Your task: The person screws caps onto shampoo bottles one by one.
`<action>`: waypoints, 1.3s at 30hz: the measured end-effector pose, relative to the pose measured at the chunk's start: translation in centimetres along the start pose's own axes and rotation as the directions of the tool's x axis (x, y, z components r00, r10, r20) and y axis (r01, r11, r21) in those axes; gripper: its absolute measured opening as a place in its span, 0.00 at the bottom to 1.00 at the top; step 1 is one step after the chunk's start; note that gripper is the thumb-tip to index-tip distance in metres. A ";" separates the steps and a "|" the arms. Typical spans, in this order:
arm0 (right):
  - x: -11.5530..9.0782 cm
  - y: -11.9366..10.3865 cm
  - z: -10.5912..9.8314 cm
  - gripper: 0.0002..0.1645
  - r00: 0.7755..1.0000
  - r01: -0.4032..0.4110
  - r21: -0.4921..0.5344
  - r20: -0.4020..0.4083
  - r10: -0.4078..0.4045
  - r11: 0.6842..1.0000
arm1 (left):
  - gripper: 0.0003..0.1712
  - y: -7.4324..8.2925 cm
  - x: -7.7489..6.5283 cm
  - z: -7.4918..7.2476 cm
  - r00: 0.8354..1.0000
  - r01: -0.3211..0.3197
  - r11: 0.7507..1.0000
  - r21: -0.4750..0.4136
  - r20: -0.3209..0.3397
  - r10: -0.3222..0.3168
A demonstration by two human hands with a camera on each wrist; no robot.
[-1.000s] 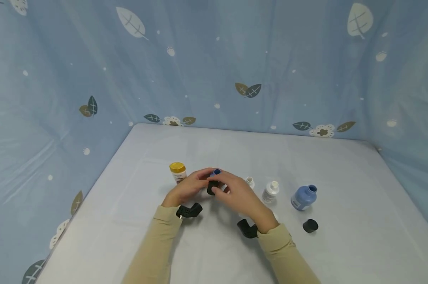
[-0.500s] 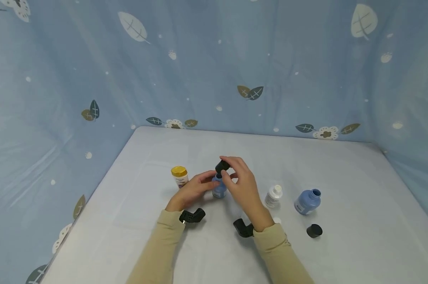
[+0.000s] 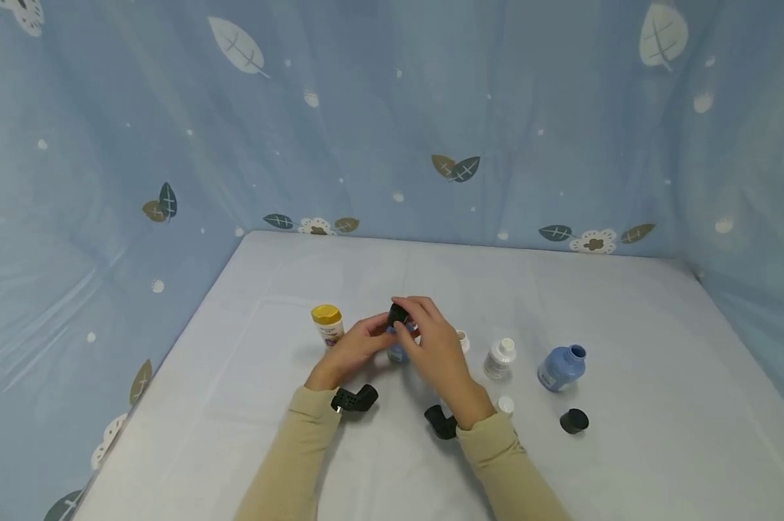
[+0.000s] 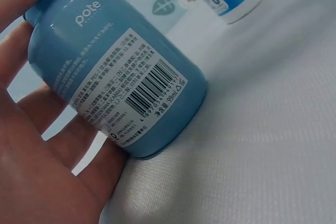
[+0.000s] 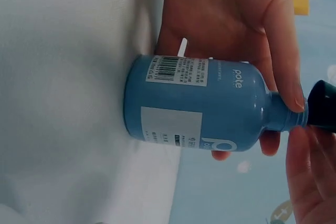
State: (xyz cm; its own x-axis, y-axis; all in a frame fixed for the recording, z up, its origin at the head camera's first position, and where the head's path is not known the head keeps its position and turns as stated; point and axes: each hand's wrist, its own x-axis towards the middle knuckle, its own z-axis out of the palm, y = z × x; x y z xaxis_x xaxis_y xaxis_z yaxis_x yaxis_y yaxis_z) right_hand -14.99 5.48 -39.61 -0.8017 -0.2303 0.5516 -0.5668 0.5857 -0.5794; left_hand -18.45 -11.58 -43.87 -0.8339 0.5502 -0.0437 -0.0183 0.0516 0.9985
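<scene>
White tabletop [image 3: 379,470], leafy blue curtain [image 3: 366,94] behind, fingers [image 5: 281,40] round blue bottle [image 5: 168,98]

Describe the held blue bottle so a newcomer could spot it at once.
Start at the white table, then find the left hand gripping the blue bottle. The right hand holds a black cap at its mouth, which sets it apart from the other blue bottle, farther right, uncapped and untouched.

I read "pote" on the blue bottle [image 4: 118,72] just below where my left hand [image 4: 47,156] grips, and "99ml" by the barcode [image 4: 151,90] further down.
</scene>
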 end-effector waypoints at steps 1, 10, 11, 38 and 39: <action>0.0 0.0 0.0 0.21 1.000 0.000 -0.014 0.002 0.000 1.000 | 0.27 0.3 -0.1 0.1 1.000 0.000 1.000 0.009 0.001 0.000; -0.3 -0.1 -0.4 0.21 1.000 0.013 -0.037 0.016 -0.012 0.999 | 0.27 1.6 -0.8 0.7 1.000 -0.020 0.996 0.087 0.003 0.020; -0.3 0.0 -0.3 0.21 1.000 0.014 -0.043 0.022 -0.013 0.999 | 0.26 1.5 -0.8 0.7 1.000 -0.022 0.996 0.084 0.003 0.022; 0.0 0.3 -1.4 0.23 0.990 0.041 -0.100 0.139 -0.027 0.994 | 0.18 1.6 -0.4 0.8 0.988 -0.141 0.966 0.217 -0.030 0.151; 0.1 0.3 -1.4 0.23 0.990 0.043 -0.093 0.136 -0.030 0.995 | 0.19 1.7 -0.4 0.8 0.988 -0.140 0.966 0.216 -0.030 0.150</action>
State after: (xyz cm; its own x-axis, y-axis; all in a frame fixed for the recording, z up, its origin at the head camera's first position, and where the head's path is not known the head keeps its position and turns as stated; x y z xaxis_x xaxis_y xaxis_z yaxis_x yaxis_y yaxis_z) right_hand -14.95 6.76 -38.93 -0.8028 -0.3511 0.4818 -0.5804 0.6453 -0.4968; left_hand -17.68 -11.04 -42.20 -0.8435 0.5262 0.1079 0.2188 0.1530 0.9637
